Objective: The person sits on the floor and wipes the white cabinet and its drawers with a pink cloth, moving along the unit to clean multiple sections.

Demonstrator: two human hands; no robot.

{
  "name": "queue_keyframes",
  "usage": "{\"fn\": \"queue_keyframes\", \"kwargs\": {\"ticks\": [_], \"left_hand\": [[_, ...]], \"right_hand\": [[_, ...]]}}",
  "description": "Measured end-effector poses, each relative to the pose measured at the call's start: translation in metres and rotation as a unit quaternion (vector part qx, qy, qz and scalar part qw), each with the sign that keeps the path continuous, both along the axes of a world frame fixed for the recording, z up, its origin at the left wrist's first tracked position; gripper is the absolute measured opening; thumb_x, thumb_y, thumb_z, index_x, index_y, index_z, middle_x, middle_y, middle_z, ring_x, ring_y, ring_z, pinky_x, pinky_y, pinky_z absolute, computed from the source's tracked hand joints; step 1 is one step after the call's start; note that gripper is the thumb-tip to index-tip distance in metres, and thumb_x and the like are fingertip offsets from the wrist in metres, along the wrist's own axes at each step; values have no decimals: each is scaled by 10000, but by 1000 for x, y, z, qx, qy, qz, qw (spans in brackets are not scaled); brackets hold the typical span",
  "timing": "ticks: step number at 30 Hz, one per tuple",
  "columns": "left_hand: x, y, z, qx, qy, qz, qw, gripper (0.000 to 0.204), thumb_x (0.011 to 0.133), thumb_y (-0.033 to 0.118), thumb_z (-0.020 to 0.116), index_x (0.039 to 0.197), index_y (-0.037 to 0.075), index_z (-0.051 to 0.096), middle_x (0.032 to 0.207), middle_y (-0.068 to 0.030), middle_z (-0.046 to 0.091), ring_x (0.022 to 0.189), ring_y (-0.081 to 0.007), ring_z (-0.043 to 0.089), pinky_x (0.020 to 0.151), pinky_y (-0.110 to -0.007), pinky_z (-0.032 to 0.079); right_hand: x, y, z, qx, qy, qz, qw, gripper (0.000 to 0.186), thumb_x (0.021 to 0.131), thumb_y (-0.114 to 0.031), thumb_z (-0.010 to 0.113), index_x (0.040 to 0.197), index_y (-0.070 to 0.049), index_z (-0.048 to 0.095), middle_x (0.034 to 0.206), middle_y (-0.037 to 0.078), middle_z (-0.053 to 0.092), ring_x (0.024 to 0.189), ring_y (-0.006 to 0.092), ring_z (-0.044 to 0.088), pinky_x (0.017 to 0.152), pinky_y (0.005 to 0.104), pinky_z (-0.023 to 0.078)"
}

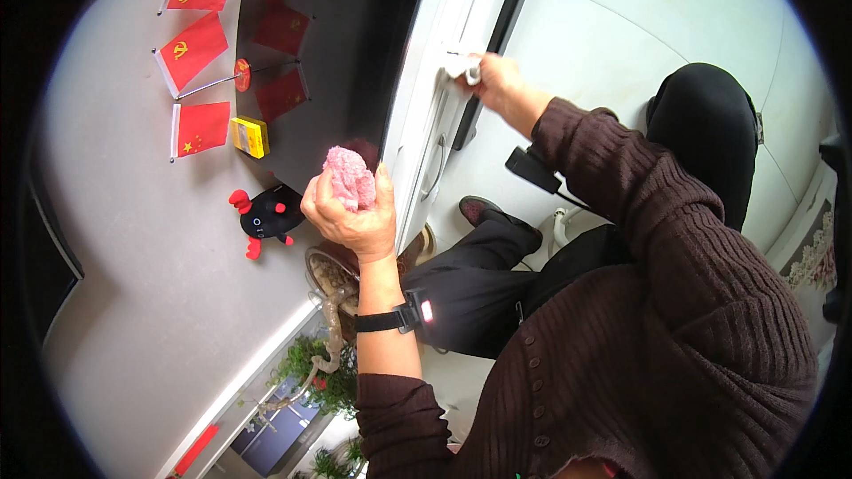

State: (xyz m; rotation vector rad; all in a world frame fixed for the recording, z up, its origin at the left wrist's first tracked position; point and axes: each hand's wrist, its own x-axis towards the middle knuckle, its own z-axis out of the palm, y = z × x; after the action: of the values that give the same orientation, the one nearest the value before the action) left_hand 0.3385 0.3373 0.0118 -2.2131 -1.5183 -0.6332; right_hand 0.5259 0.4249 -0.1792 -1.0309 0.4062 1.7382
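Note:
My left hand grips a crumpled pink fluffy cloth, held up near the edge of a dark glossy surface. My right hand has a small white crumpled item, like a cloth or tissue, in its fingers at a white cabinet front with metal handles. Left of the pink cloth lies a black plush toy with red parts. A small yellow box stands above it, beside red flags on small poles.
A potted plant with a gnarled trunk is beside my left forearm. White floor tiles extend to the right, under my dark-trousered legs. A dark rectangular object is at the far left, on the grey surface.

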Motion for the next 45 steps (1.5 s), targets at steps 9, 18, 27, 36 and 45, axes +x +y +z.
{"fn": "queue_keyframes", "kwargs": {"ticks": [9,18,27,36,45], "left_hand": [[1,2,-1,0,-12,11,1000,617,697,324,862,1144,30,555,1088,-147,560,1028,-339,555,901,-445,467],[2,2,-2,2,-19,-2,1000,600,686,300,864,1133,45,555,1076,-135,562,1023,-337,542,910,-456,456],[5,2,-1,-2,-32,5,999,591,679,281,866,1126,46,557,1078,-129,568,1014,-331,545,901,-445,461],[5,3,-1,2,-34,-4,999,582,684,278,866,1121,43,561,1071,-128,570,1014,-331,548,886,-441,468],[7,3,1,-1,-40,0,999,581,678,261,867,1123,49,559,1075,-130,562,1010,-332,548,886,-451,471]], "right_hand": [[-64,-70,53,103,67,206,971,214,861,-36,709,1058,30,656,965,96,697,849,221,684,731,369,561],[26,33,76,95,-117,-68,986,212,854,-42,745,985,70,622,865,94,648,708,158,623,588,278,511],[-23,-27,61,295,-435,222,821,379,761,-214,822,937,44,608,816,94,606,732,152,566,681,348,512],[22,29,69,177,-185,37,966,383,833,9,723,1173,91,567,979,142,653,844,203,658,695,312,528],[20,16,60,280,-271,58,919,276,810,-47,739,1061,-14,630,934,59,652,844,167,632,802,319,527]]}}
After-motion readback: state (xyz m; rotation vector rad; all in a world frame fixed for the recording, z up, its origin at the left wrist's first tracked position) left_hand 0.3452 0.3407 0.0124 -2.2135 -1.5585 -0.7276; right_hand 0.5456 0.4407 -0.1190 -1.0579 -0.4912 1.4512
